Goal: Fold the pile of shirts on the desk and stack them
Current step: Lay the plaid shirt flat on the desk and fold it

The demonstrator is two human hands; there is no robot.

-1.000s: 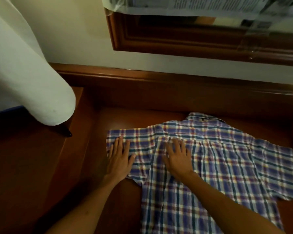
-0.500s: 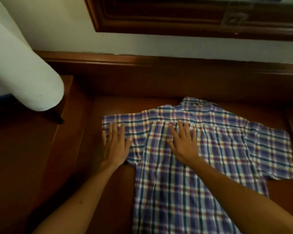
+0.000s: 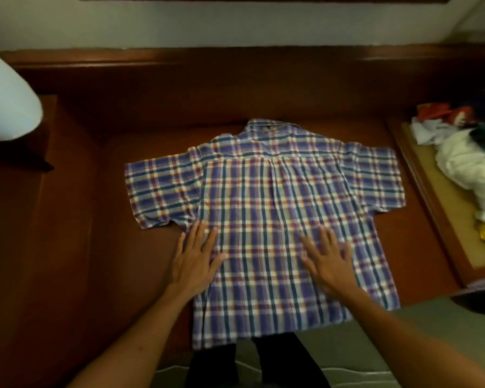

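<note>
Both hands, left hand [image 3: 194, 259] and right hand [image 3: 329, 264], press straight, spread fingers on the plaid shirt [image 3: 263, 197], gripping nothing.

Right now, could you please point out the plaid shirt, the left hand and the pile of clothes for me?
plaid shirt [image 3: 266, 197]: head view, middle of its back panel.
left hand [image 3: 195, 259]: head view, back of the hand, flat on the shirt's edge.
pile of clothes [image 3: 465, 163]: head view, the white garment.

A dark reddish-brown wooden table [image 3: 76, 247] carries a purple plaid short-sleeved shirt [image 3: 263, 208], spread flat, back upward.
</note>
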